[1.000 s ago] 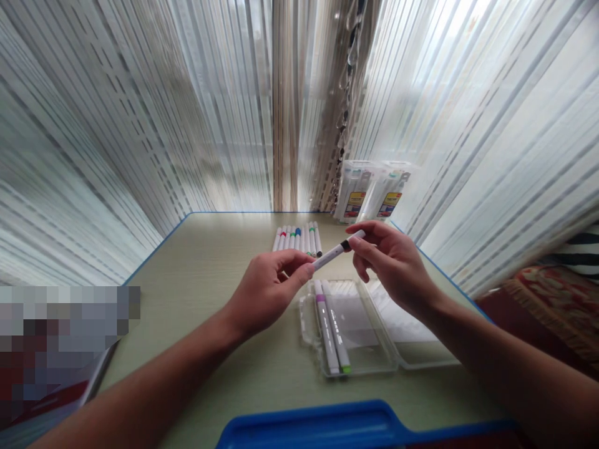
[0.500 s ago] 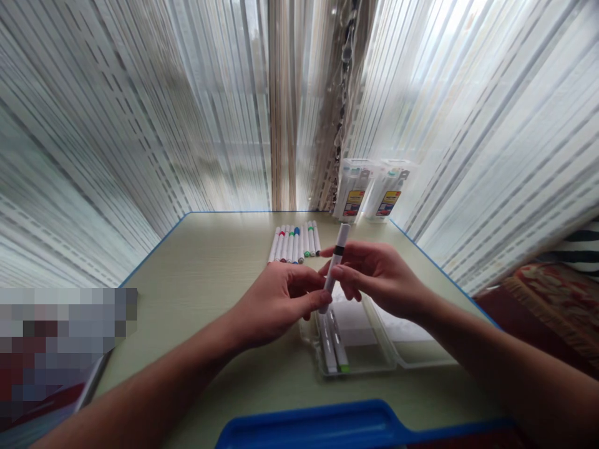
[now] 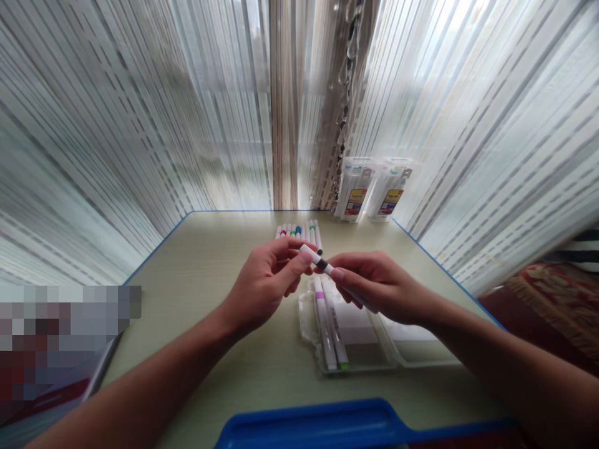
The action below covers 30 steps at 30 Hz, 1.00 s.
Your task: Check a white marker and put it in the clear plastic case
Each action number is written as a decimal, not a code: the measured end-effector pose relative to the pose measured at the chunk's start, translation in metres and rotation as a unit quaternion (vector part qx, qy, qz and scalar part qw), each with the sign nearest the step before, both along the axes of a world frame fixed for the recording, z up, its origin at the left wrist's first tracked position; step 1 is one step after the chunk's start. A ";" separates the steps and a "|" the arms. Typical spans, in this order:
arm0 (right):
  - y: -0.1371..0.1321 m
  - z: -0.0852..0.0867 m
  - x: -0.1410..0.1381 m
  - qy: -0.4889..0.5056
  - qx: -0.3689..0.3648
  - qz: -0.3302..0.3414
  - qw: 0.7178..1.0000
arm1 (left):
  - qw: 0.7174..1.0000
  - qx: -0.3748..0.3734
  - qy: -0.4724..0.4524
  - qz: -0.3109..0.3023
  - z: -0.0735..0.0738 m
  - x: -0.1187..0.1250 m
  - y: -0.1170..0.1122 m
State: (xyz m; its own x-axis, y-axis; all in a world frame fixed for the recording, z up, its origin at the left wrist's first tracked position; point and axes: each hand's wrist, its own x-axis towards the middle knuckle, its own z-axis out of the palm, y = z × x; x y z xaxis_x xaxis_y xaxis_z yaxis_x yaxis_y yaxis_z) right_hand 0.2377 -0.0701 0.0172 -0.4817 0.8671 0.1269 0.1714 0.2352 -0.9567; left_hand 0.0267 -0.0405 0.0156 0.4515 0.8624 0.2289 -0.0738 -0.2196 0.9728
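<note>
Head view: left hand (image 3: pixel 264 279) and right hand (image 3: pixel 384 287) each pinch the black-banded marker (image 3: pixel 322 264), held up near the open case (image 3: pixel 374 367); two markers (image 3: pixel 327 330) lie inside, while loose markers (image 3: pixel 298 231) line the worktop (image 3: pixel 213 252) beyond, outside it.

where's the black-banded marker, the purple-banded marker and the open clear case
Black-banded marker (image 3: pixel 322 265): head view, black band
Purple-banded marker (image 3: pixel 324 325): head view, mid barrel
Open clear case (image 3: pixel 365 355): head view, bare base

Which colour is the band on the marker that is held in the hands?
The band on this marker is black; the head view shows it best.
</note>
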 end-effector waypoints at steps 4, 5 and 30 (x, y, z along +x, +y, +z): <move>0.007 -0.003 0.002 0.016 0.014 -0.064 0.998 | 0.999 0.000 -0.027 0.037 -0.001 0.002 0.000; 0.008 -0.003 0.002 0.026 0.018 -0.086 0.996 | 0.998 0.001 -0.040 0.053 -0.002 0.001 0.001; 0.014 -0.006 0.007 0.212 0.008 -0.184 0.960 | 0.963 -0.067 -0.196 0.175 -0.002 -0.001 0.009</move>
